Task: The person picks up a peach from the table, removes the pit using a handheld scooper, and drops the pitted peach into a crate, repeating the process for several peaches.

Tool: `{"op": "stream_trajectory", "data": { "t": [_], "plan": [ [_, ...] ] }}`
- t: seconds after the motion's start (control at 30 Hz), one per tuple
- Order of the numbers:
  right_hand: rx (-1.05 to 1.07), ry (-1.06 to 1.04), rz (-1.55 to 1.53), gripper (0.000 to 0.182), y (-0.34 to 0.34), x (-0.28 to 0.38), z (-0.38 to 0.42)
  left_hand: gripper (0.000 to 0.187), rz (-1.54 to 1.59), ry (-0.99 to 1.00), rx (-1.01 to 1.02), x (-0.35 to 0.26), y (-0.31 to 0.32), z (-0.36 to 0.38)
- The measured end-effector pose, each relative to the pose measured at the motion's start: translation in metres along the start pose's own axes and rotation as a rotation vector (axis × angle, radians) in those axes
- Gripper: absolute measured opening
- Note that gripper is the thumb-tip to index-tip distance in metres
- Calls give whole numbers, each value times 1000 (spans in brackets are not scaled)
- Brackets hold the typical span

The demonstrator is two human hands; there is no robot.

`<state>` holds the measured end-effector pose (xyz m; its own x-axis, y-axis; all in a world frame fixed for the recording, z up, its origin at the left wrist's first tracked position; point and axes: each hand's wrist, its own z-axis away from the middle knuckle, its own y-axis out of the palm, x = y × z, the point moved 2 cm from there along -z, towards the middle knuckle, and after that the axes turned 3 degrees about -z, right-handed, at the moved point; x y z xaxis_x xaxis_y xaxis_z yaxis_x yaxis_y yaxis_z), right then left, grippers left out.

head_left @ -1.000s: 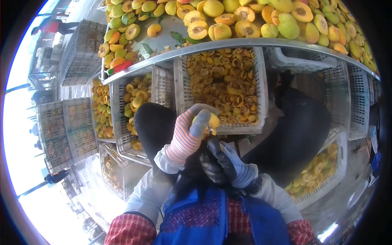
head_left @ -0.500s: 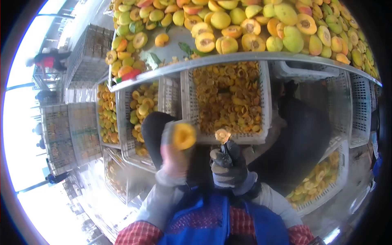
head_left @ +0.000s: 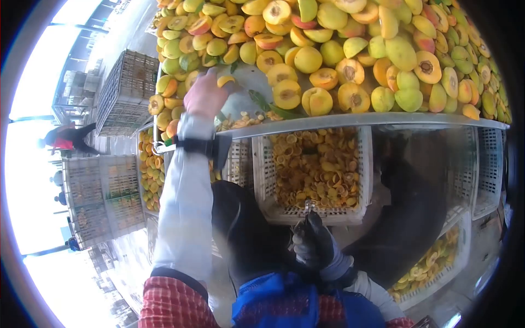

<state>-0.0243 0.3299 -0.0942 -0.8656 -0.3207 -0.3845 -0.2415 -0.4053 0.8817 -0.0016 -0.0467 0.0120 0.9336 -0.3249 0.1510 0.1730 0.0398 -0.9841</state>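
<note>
My right hand [head_left: 314,243], in a grey and black glove, is closed around a dark-handled pitting tool. The tool's small metal tip [head_left: 309,205] points up, just in front of the crate of scraps. On the far side, my left hand [head_left: 205,97] reaches over the tray's front rim to the fruit, with a dark band round the wrist. Right by its fingers is a small peach half [head_left: 225,81], partly covered by the hand. My fingertips are mostly hidden, so whether they grip it does not show. Many yellow-green peach halves [head_left: 286,94] lie around, some cut side up.
A metal tray [head_left: 350,120] spans the front. Beneath it stands a white crate [head_left: 365,180] of ring-like peach scraps, between my knees. Another crate [head_left: 462,257] of fruit pieces is at right. Stacked crates [head_left: 104,191] and a person in red [head_left: 65,139] are at left.
My left hand has moved from beside the tool, where it held a peach half, up to the tray, and that half is gone from view. The scrap on the tool's tip is gone.
</note>
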Motion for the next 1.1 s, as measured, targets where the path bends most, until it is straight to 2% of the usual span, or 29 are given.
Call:
{"op": "stream_trajectory", "data": {
  "t": [0.03,0.07,0.13,0.17,0.2,0.23,0.27,0.3,0.33,0.37,0.43,0.47,0.5,0.53,0.6,0.67,0.7,0.77,0.9,1.07,1.1],
  "plan": [
    [-19,-20,3,51,-2,2,0,60,-46,40,84,9,33,-35],
    [-33,-43,7,51,-5,5,0,59,-20,90,16,15,59,-49],
    [13,6,-91,53,-13,7,-4,51,23,229,33,13,55,-54],
    [35,29,-140,54,-16,7,-4,46,314,210,93,12,60,-47],
    [-39,-28,-70,53,-11,9,-2,42,603,181,154,8,51,-23],
    [-113,-84,3,51,0,10,-1,47,612,173,209,-9,21,15],
    [-187,-137,78,49,10,11,1,42,807,281,117,-10,31,41],
    [-168,-217,177,44,17,12,4,40,1043,290,209,-15,28,78],
    [-150,-297,278,39,23,13,8,36,1116,256,252,-26,11,117],
    [-160,-372,356,35,30,12,11,39,1257,160,386,-30,11,144],
    [-216,-515,486,36,47,6,11,44,1521,-104,618,-37,13,199],
    [-253,-584,537,42,51,3,12,46,1679,-62,474,-48,31,218],
    [-184,-523,581,39,29,1,12,48,1781,-110,495,-59,37,234],
    [-211,-580,755,36,33,-1,15,49,1882,-163,514,-66,40,248],
    [-257,-689,1112,31,44,1,16,47,1900,-207,455,-72,43,263],
    [-340,-535,1096,26,40,-3,21,44,1844,-209,377,-72,44,272],
    [-378,-460,1086,24,38,-5,22,42,1777,-186,331,-71,46,275],
    [-355,-483,1065,23,23,-14,20,40,1673,-187,282,-69,43,280],
    [-297,-412,801,21,33,-23,26,42,1628,-122,339,-61,44,285],
    [-178,-503,705,27,8,-36,26,46,1607,-10,442,-61,38,286],
    [-88,-402,598,28,11,-37,27,46,1610,11,498,-62,39,286]
  ]
}}
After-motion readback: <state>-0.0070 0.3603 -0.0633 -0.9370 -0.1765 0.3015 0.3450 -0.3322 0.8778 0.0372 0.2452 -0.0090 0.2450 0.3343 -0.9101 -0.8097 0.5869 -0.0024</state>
